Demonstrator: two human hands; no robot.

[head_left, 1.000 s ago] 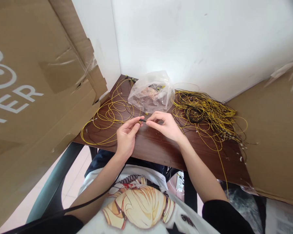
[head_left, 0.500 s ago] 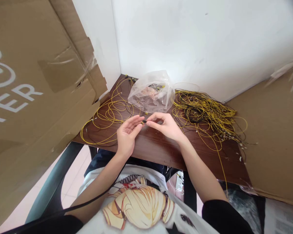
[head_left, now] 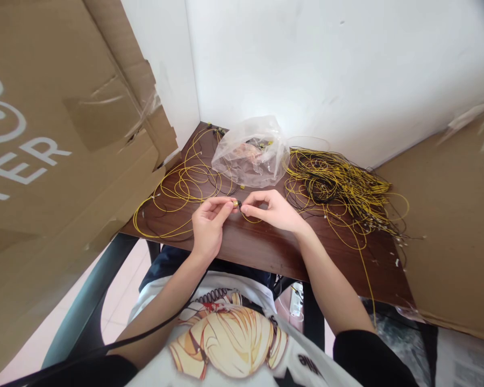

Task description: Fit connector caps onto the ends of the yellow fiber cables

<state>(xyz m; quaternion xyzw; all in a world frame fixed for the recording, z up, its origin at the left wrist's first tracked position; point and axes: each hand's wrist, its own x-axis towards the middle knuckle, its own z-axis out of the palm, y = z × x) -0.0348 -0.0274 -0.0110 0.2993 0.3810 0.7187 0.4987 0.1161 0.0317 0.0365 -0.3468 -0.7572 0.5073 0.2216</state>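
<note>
My left hand (head_left: 208, 223) and my right hand (head_left: 272, 210) meet above the dark wooden table (head_left: 262, 250), fingertips pinched together on a small yellow and black connector (head_left: 237, 204). A thin yellow wire (head_left: 250, 220) loops down from it under my right hand. Both hands are closed in a pinch. Loose yellow wire loops (head_left: 181, 188) lie on the table left of my hands. A clear plastic bag (head_left: 253, 153) with small parts sits just beyond my fingers.
A tangled pile of yellow and black wires (head_left: 342, 188) covers the right half of the table. Cardboard sheets stand at the left (head_left: 60, 156) and right (head_left: 452, 226). A white wall (head_left: 326, 70) closes the back. A green chair arm (head_left: 92, 298) shows lower left.
My hands have drawn a little closer together on the connector, and a yellow wire loop now hangs under my right hand. The rest of the table is unchanged.
</note>
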